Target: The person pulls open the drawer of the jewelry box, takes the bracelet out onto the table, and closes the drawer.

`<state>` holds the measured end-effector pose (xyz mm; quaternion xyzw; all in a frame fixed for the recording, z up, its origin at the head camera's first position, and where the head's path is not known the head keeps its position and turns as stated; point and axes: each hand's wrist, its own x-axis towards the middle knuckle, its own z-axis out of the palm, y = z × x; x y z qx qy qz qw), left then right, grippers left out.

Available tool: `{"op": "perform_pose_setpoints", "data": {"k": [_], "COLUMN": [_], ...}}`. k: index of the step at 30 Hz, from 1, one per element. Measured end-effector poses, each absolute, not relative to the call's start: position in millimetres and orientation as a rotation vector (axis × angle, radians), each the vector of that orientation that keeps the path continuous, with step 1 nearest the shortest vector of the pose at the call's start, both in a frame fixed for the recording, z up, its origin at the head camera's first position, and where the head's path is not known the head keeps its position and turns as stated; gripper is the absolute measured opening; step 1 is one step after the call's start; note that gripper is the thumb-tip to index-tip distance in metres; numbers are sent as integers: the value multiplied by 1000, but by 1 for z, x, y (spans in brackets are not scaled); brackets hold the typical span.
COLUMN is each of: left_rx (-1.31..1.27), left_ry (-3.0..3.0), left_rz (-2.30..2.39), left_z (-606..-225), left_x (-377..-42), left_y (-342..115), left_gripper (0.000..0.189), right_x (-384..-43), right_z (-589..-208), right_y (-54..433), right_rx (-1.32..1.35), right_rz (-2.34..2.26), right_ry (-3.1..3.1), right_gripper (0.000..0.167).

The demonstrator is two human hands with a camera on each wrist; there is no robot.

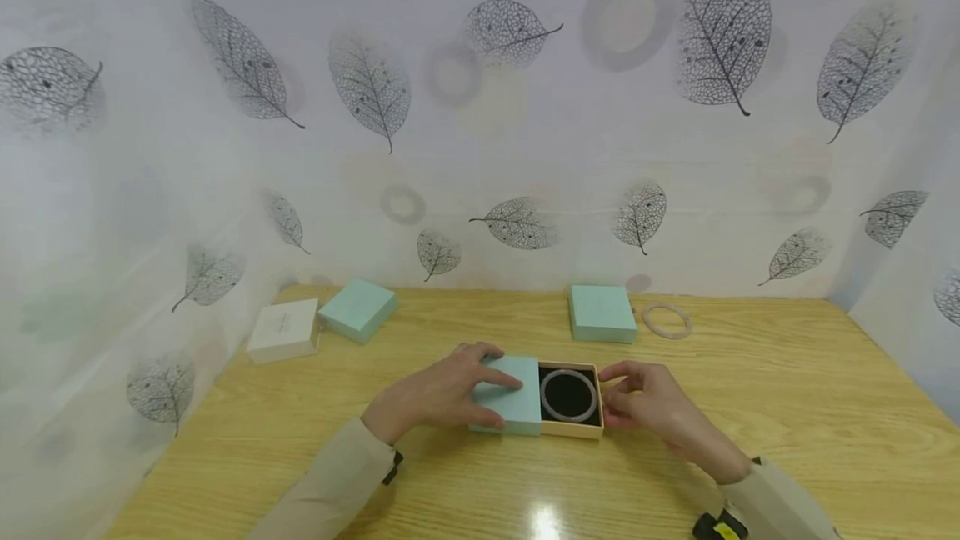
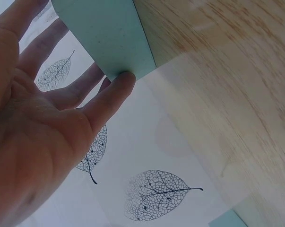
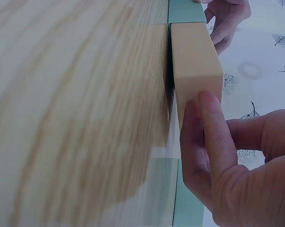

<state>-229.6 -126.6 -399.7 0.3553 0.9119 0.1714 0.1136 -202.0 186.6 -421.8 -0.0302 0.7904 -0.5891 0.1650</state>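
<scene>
A mint-green box sleeve (image 1: 508, 407) lies on the table, and its peach-edged inner tray (image 1: 572, 429) sticks out to the right. Inside the tray, a pale bangle (image 1: 546, 397) rests on black padding. My left hand (image 1: 450, 390) holds the sleeve, thumb along its near side, one finger across the top and others toward its far side. At the tray's right end, my right hand (image 1: 656, 402) touches with its fingertips. The right wrist view shows these fingertips against the peach end wall (image 3: 197, 84).
Behind the hands, a mint-green box (image 1: 602, 312) stands near the back edge, beside another pale bangle (image 1: 649, 325). At the back left, a white box (image 1: 283, 330) sits close to another mint-green box (image 1: 358, 310). A leaf-print curtain (image 1: 450, 148) encloses the back and sides.
</scene>
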Motion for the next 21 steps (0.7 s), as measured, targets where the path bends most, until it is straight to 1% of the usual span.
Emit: {"op": "perform_pose_setpoints", "data": {"k": [21], "left_rx": [1037], "left_ry": [2674], "left_rz": [517], "left_z": [-401], "left_x": [-229], "left_y": [-127], "left_gripper": [52], "right_x": [-200], "right_z": [-423], "right_y": [194], "right_rx": [-29], "right_rz": [-1651], "right_ry": [2283], "right_gripper": [32]}}
